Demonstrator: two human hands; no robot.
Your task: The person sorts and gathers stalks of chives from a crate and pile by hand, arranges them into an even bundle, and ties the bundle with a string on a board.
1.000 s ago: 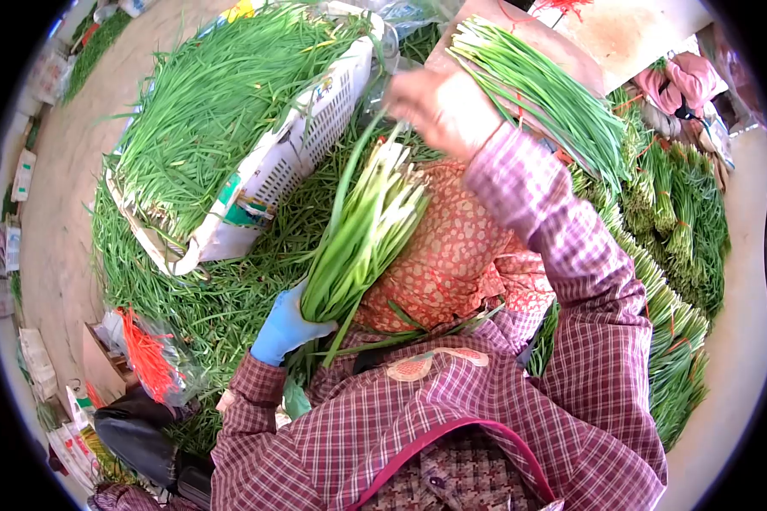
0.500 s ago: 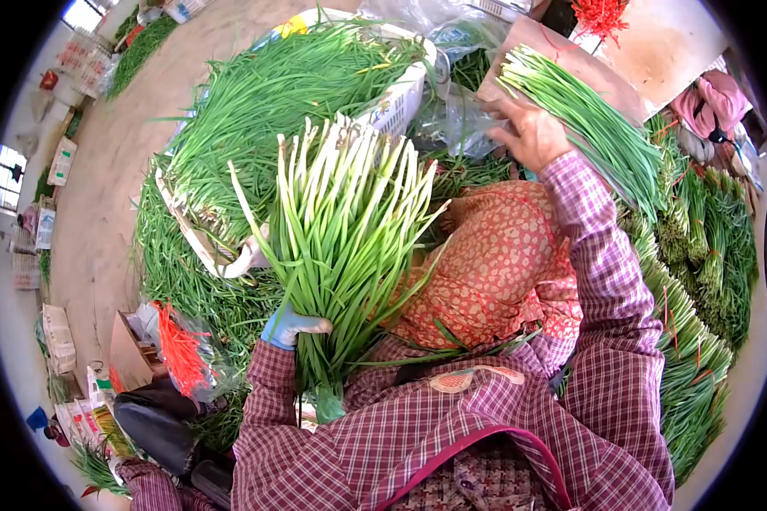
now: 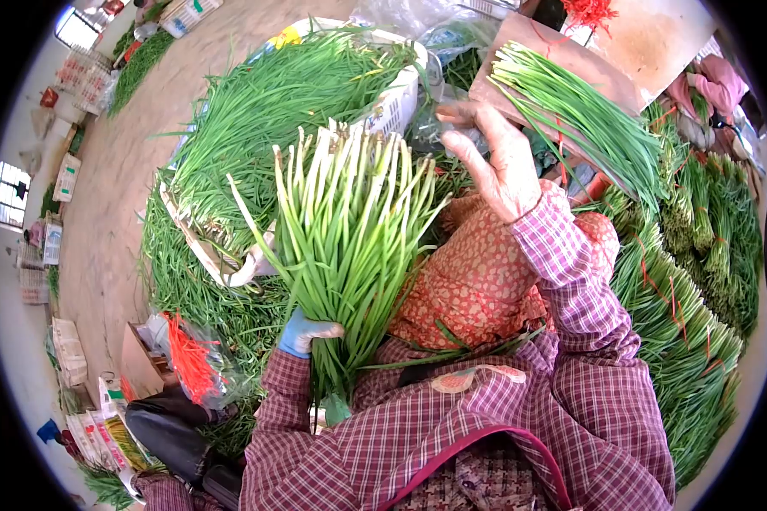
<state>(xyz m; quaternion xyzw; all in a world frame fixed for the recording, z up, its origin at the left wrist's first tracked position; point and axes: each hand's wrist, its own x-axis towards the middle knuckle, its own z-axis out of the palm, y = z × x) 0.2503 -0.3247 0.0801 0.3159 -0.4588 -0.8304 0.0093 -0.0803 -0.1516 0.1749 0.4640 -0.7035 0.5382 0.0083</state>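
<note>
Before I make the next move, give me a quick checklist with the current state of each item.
1. Left hand around the green part of the held bunch: ok.
2. Right hand open, nothing seen in it: ok.
3. White ends of the held bunch level and together: not ok; they are uneven and fanned, one stalk jutting out at the side.
4. Bunch on the board tied: cannot tell; red strands hang nearby, but no band around it shows clearly.
5. Held bunch free of the basket behind it: cannot tell; they overlap in this view.
</note>
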